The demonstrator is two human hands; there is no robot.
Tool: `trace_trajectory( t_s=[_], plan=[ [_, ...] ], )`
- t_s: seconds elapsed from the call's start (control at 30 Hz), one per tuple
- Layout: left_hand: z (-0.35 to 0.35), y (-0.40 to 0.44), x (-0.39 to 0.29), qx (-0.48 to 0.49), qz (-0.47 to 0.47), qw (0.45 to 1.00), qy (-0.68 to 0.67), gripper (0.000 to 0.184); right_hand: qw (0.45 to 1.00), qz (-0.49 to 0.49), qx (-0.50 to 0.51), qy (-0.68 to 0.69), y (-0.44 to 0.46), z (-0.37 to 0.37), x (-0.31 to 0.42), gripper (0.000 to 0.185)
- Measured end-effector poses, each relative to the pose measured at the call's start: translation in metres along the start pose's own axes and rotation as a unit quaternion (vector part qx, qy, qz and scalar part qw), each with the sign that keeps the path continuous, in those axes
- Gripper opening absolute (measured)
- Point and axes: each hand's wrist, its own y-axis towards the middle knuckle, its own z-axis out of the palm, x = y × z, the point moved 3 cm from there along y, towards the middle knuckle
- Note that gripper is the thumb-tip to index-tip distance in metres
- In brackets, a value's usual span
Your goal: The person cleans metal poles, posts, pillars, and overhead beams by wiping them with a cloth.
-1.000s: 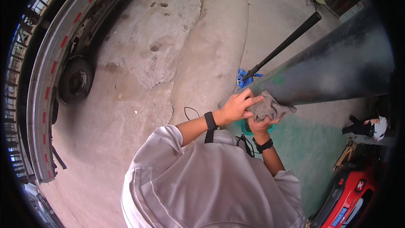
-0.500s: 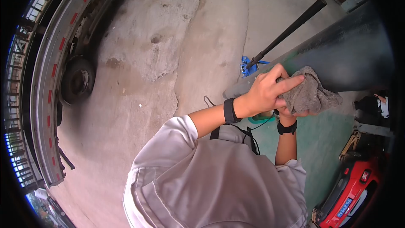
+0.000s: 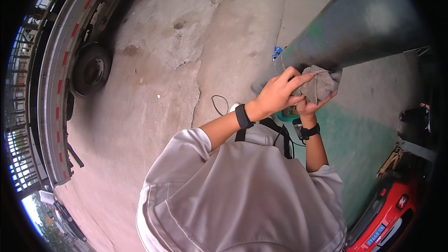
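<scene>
A crumpled grey cloth rag (image 3: 319, 83) is bunched between my two hands in front of a large dark cylindrical post (image 3: 359, 28). My left hand (image 3: 278, 92) grips the rag from the left, with its index finger extended over the top. From below, my right hand (image 3: 313, 106) holds the same rag, its palm partly hidden by the cloth. The rag lies close to the post's near edge; whether it touches cannot be told. Black bands circle both wrists.
A green basin (image 3: 285, 115) sits on the floor beneath my hands, partly hidden. Behind the post shows a blue floor jack (image 3: 277, 52). To the left stands a truck with a wheel (image 3: 91, 70); a red car (image 3: 382, 226) is at lower right. A thin cable loops nearby.
My hands and the rag have shifted slightly left and up in view, and the rag is more bunched. The view has turned, so the post appears steeper and the jack's long handle is hidden.
</scene>
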Motion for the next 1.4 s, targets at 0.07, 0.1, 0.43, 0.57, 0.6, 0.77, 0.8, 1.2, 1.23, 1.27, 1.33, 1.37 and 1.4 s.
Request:
trace_trajectory(
  t_s=[0.07, 0.1, 0.43, 0.57, 0.6, 0.77, 0.8, 1.2, 1.23, 1.27, 1.33, 1.37, 1.4],
  plan=[
    [0.008, 0.013, -0.026, -0.005, 0.023, 0.999, 0.026, 0.071, 0.986, 0.081, 0.038, 0.143, 0.001, -0.013, -0.029, 0.078],
    [0.013, 0.021, -0.040, -0.016, 0.034, 0.998, 0.048, 0.071, 0.969, 0.125, 0.049, 0.209, 0.001, -0.019, -0.044, 0.076],
    [0.119, 0.012, -0.037, -0.165, -0.071, 0.940, 0.291, 0.057, 0.901, 0.202, 0.175, 0.342, 0.027, -0.002, -0.104, 0.033],
    [0.179, -0.077, 0.007, -0.115, -0.266, 0.933, 0.214, 0.052, 0.784, 0.408, 0.304, 0.356, -0.091, -0.058, -0.133, 0.042],
    [0.197, -0.106, 0.016, -0.083, -0.332, 0.919, 0.196, 0.057, 0.793, 0.399, 0.342, 0.309, -0.123, -0.076, -0.137, 0.046],
    [0.295, -0.255, 0.051, 0.019, -0.485, 0.867, 0.114, 0.083, 0.741, 0.457, 0.487, 0.073, -0.282, -0.160, -0.176, 0.072],
    [0.310, -0.275, 0.059, 0.030, -0.503, 0.858, 0.100, 0.086, 0.740, 0.451, 0.494, 0.064, -0.296, -0.175, -0.177, 0.068],
    [0.465, -0.410, 0.222, 0.084, -0.524, 0.846, 0.043, 0.082, 0.761, 0.434, 0.475, -0.089, -0.460, -0.223, -0.329, 0.054],
    [0.473, -0.409, 0.229, 0.092, -0.539, 0.836, 0.045, 0.075, 0.757, 0.426, 0.483, -0.107, -0.466, -0.224, -0.338, 0.053],
    [0.481, -0.405, 0.233, 0.095, -0.537, 0.836, 0.050, 0.072, 0.753, 0.417, 0.493, -0.124, -0.470, -0.227, -0.345, 0.051],
    [0.496, -0.398, 0.241, 0.108, -0.539, 0.834, 0.046, 0.066, 0.759, 0.395, 0.494, -0.155, -0.466, -0.238, -0.356, 0.047],
    [0.505, -0.396, 0.242, 0.121, -0.544, 0.829, 0.034, 0.064, 0.760, 0.386, 0.495, -0.168, -0.461, -0.244, -0.358, 0.045],
    [0.515, -0.397, 0.245, 0.135, -0.548, 0.825, 0.023, 0.062, 0.771, 0.373, 0.484, -0.181, -0.454, -0.252, -0.362, 0.042]
  ],
)
